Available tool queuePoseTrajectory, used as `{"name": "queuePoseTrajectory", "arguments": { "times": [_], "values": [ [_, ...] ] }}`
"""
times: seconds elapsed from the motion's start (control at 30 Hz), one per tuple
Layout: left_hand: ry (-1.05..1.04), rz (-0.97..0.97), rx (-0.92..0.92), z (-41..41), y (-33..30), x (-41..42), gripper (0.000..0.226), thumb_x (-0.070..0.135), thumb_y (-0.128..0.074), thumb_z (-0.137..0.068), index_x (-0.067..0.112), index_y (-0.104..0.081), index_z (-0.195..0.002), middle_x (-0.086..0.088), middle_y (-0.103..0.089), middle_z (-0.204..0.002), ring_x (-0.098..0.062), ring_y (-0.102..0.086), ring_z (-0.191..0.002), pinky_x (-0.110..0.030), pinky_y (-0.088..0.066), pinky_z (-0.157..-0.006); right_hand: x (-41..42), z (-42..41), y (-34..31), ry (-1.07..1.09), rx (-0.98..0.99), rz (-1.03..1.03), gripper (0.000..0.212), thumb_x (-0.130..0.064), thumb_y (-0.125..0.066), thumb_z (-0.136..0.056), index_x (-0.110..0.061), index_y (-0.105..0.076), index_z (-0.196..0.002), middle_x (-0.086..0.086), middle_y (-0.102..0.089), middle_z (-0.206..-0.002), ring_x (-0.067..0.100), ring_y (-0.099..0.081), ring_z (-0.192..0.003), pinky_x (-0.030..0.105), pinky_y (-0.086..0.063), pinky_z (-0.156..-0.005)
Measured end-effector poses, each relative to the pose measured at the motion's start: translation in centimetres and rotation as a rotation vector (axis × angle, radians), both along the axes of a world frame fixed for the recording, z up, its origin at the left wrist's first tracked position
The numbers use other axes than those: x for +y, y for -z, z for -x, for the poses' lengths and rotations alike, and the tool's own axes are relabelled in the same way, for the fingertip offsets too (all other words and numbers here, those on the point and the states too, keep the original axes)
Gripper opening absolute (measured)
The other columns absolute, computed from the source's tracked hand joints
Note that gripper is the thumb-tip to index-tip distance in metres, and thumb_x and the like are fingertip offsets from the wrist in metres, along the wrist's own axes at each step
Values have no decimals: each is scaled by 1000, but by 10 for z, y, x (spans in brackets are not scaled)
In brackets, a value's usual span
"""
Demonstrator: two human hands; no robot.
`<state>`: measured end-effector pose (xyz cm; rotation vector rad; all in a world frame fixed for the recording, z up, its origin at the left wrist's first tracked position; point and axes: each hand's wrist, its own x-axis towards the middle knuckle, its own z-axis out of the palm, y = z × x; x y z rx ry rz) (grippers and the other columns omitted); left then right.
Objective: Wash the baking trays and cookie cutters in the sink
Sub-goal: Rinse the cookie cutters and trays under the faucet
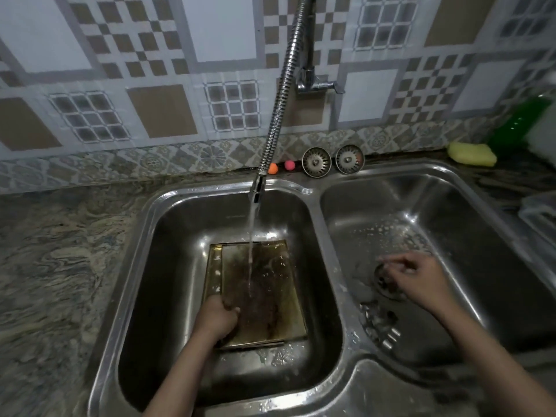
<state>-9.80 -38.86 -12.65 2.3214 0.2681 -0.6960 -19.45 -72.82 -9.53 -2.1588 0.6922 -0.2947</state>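
Two stacked baking trays (264, 293), brown-stained, wet, under running water (251, 251)

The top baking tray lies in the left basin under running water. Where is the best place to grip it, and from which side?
Probably the near-left rim of the top baking tray, from the front: the left hand already grips there, and the raised lip is exposed.

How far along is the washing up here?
Early, it seems. In hand: the left hand grips stacked baking trays in the left basin under running water; the top one is brown with grime. The right hand reaches over the right basin's drain. Nothing looks finished; small metal pieces near it, perhaps cutters, still wait.
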Motion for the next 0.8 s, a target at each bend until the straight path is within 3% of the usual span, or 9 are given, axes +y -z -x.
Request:
{"name": "queuePoseTrajectory", "arguments": {
  "times": [0.07,0.13,0.23,0.33,0.4,0.5,0.63,0.7,0.8],
  "values": [
    [-4,-33,-44,0,2,-2,7,14,-63,-85,17,-56,-87,-2,-59,-86,-22,-58,-89,-29,-43,-71,-6,14,18,-29,201,50,19,2,-65,-76,-15,-74,-78,4,-67,-70,15,-58,-61,17,-42,-56],
    [3,-14,-80,3,3,-6,13,8,-61,-83,19,-55,-83,3,-56,-81,-19,-55,-84,-29,-42,-71,-5,24,33,-107,343,90,26,-1,-64,-76,-25,-68,-67,0,-62,-64,15,-56,-63,23,-38,-57],
    [-9,32,-81,7,4,-8,17,1,-58,-82,17,-54,-88,1,-57,-87,-19,-55,-85,-29,-43,-73,-2,30,45,-185,464,125,25,-8,-64,-80,-28,-65,-65,-9,-57,-61,8,-55,-64,9,-33,-50],
    [-39,107,-93,7,5,-9,11,10,-57,-87,16,-56,-96,-4,-63,-95,-20,-60,-84,-34,-51,-76,0,25,43,-161,531,175,10,-19,-64,-83,-21,-71,-75,2,-69,-71,18,-64,-73,22,-39,-57],
    [-46,135,-137,5,6,-13,18,12,-52,-90,15,-56,-107,-3,-62,-98,-17,-58,-84,-33,-50,-75,5,16,31,-126,436,234,13,-20,-65,-82,-10,-72,-83,11,-72,-80,27,-67,-79,29,-47,-65],
    [-34,126,-249,4,4,-22,30,3,-43,-92,9,-49,-120,1,-56,-89,-16,-51,-82,-27,-39,-71,29,4,4,-92,117,243,12,-15,-67,-80,-6,-73,-85,11,-73,-80,26,-67,-75,35,-53,-72],
    [-49,130,-370,8,-1,-28,35,0,-42,-90,12,-46,-123,-3,-59,-86,-18,-56,-76,-26,-40,-61,90,-11,-27,-241,-173,144,17,-12,-67,-82,-11,-74,-97,0,-70,-90,7,-63,-80,13,-45,-75],
    [-51,154,-435,11,0,-24,35,-3,-42,-89,12,-46,-119,2,-56,-78,-15,-56,-71,-23,-39,-55,125,-16,-31,-426,-196,88,25,-17,-63,-87,-15,-69,-111,-3,-67,-103,3,-60,-93,10,-43,-83],
    [-132,247,-504,17,-3,-19,32,-5,-42,-89,13,-49,-114,4,-55,-84,-15,-57,-78,-19,-40,-60,169,-27,-23,-703,-79,51,43,-23,-53,-94,-16,-50,-136,-1,-51,-139,9,-44,-129,18,-32,-108]
  ]
}}
